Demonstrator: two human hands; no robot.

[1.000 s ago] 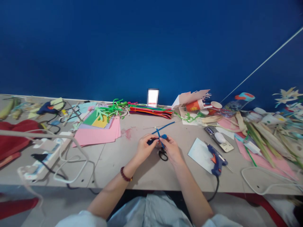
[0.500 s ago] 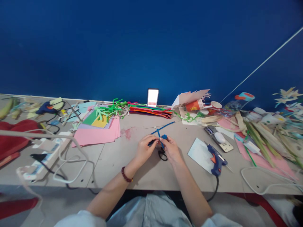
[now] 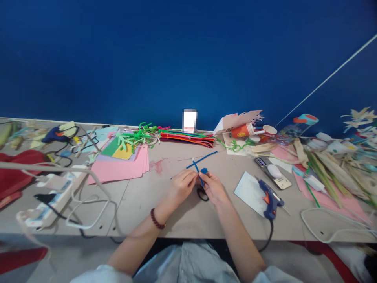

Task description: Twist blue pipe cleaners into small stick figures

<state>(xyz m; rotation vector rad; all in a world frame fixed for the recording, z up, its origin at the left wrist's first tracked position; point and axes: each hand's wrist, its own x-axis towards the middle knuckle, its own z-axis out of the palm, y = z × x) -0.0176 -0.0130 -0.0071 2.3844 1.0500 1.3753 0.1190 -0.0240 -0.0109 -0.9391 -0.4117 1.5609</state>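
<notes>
My left hand (image 3: 182, 186) and my right hand (image 3: 212, 188) meet above the table, both pinching blue pipe cleaners (image 3: 202, 159). These cross near my fingertips, with one long piece running up to the right and a thin end poking out left of my left hand. A fuzzy blue tuft (image 3: 204, 171) sits just above my right fingers. Black-handled scissors (image 3: 202, 194) lie on the table directly below my hands, partly hidden by them. A dark beaded bracelet (image 3: 156, 219) circles my left wrist.
A blue glue gun (image 3: 270, 202) with a black cord lies to the right, beside a pale card (image 3: 250, 192) and a phone (image 3: 272, 173). Pink craft paper (image 3: 118, 169) lies left, near a power strip (image 3: 55, 196) and cables. Colored pipe cleaners (image 3: 187, 139) lie along the wall.
The blue pipe cleaners have shifted in my fingers, and a thin end now shows further left of my left hand. My hands have twisted slightly, and the scissors are more covered.
</notes>
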